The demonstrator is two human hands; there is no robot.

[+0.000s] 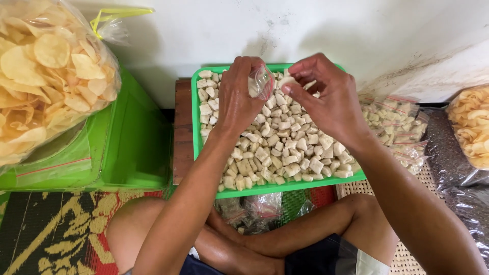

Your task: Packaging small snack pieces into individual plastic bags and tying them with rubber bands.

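Observation:
A green tray (194,122) holds several small pale chunks of snack (275,147). Above its far edge my left hand (237,97) grips a small clear plastic bag (261,81) with a red strip. My right hand (328,97) pinches a few pale chunks (287,80) at the bag's mouth. I sit cross-legged in front of the tray, my knees under its near edge.
A big clear bag of yellow crackers (46,76) rests on a green container (127,147) at the left. Filled small bags (395,127) lie at the right, beside another bag of crackers (471,125). Empty small bags (254,209) lie by my legs. A white wall is behind.

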